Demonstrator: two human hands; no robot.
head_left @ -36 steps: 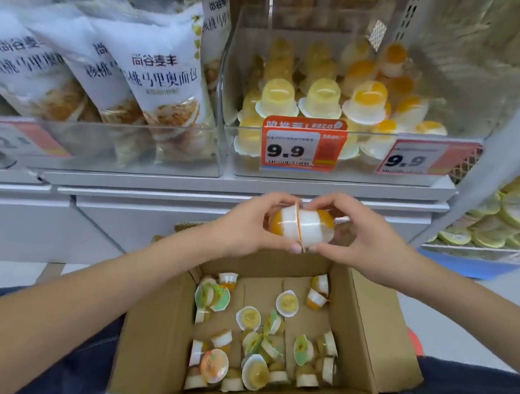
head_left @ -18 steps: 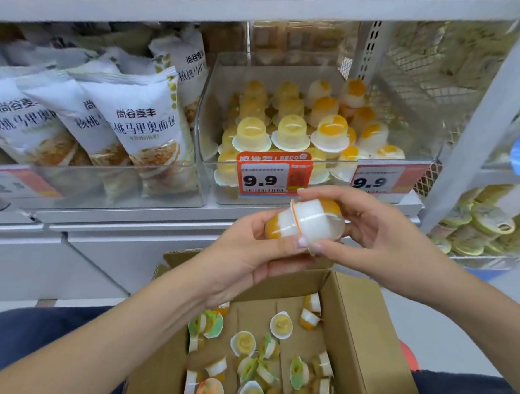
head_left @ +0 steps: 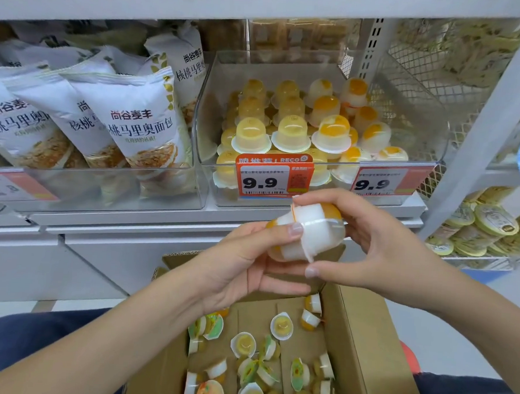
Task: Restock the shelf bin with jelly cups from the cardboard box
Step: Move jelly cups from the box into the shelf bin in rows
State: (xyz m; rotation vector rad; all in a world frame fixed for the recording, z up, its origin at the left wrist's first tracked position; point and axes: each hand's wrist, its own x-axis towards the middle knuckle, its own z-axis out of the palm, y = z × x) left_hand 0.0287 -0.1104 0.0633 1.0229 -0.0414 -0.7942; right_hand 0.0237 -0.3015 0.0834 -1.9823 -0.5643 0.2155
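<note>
Two white-and-orange jelly cups [head_left: 310, 230] are pressed lid to lid, held between both hands below the shelf edge. My left hand [head_left: 242, 262] grips the left cup with thumb on top. My right hand [head_left: 371, 243] grips the right cup, fingers over it and thumb beneath. The clear shelf bin [head_left: 413, 151] above holds rows of yellow and orange jelly cups behind two 9.9 price tags. The open cardboard box [head_left: 362, 349] on my lap holds several loose jelly cups.
White bread bags [head_left: 129, 128] fill the clear bin to the left. A wire basket [head_left: 418, 84] sits right of the jelly bin. Past a white upright post [head_left: 485, 128], round lidded tubs [head_left: 488, 223] stack on a lower right shelf.
Both hands have lifted the paired cups from just above the box up toward the bin's price tags. The view has tilted upward, showing more of the shelf.
</note>
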